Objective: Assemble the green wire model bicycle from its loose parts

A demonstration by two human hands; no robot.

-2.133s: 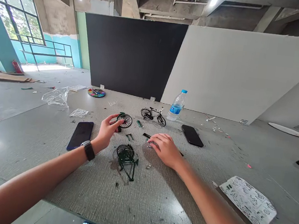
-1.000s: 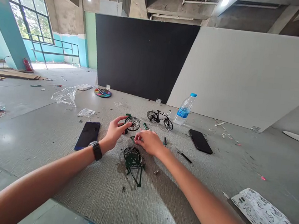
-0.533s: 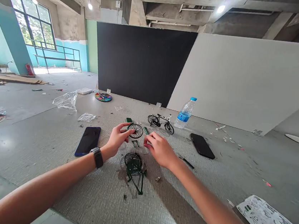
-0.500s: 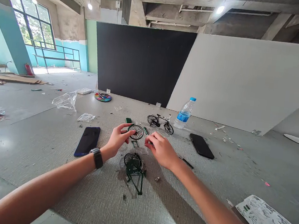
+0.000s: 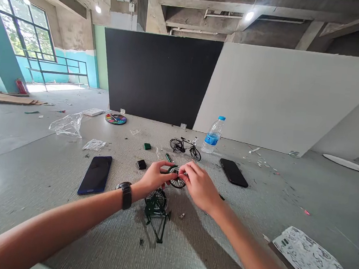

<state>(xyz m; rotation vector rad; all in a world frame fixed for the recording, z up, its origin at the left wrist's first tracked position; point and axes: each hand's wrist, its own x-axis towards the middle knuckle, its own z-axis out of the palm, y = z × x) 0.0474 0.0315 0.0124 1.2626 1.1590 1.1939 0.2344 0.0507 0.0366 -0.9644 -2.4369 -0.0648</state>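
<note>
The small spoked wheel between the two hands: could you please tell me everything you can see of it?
The small spoked wheel is dark, with a black tyre and thin, metal-looking spokes. It is upright, its face toward the camera. The left hand pinches its left rim; the right hand sets fingertips on its right side, grip unclear. A green frame lies nearer the camera, apparently apart.

just one head-worn cam, looking forward and down across the table (image 5: pixel 63 190), pretty close in
</note>
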